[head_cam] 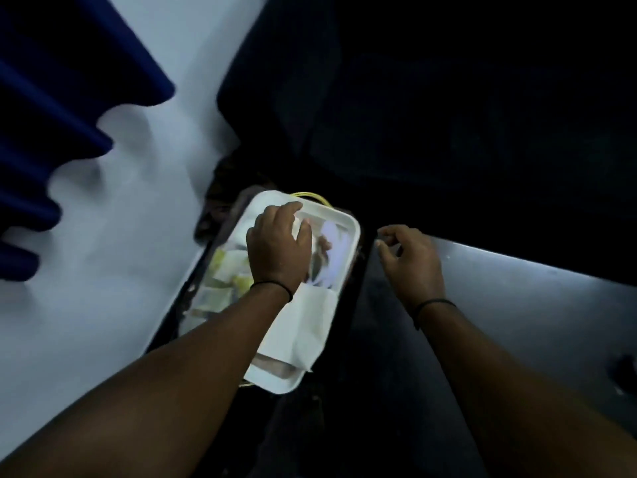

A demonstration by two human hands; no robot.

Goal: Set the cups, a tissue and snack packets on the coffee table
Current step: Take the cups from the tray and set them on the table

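A dim room seen from above: a pale floor (pixel 113 208) spreads to the left of a white tray (pixel 339 220), with the folds of a dark blue curtain (pixel 44 108) hanging beyond it, and a dark sofa (pixel 448 98) looms behind the tray. To the tray's right, a grey tabletop (pixel 517 305) catches a streak of light. The tray sits on a dark stand beside the tabletop, and a yellow loop (pixel 312 195) shows at its far edge. A folded white tissue (pixel 306 326) lies across the near half of the tray. Yellowish snack packets (pixel 227 274) lie along its left side. The left hand (pixel 277 250) reaches into the far half of the tray, fingers spread and curved down over something blurred, possibly a cup; whether it grips cannot be told. The right hand (pixel 410 260) hovers over the tabletop's near corner, just right of the tray, fingers loosely curled and empty. Each wrist wears a thin dark band (pixel 272 286).
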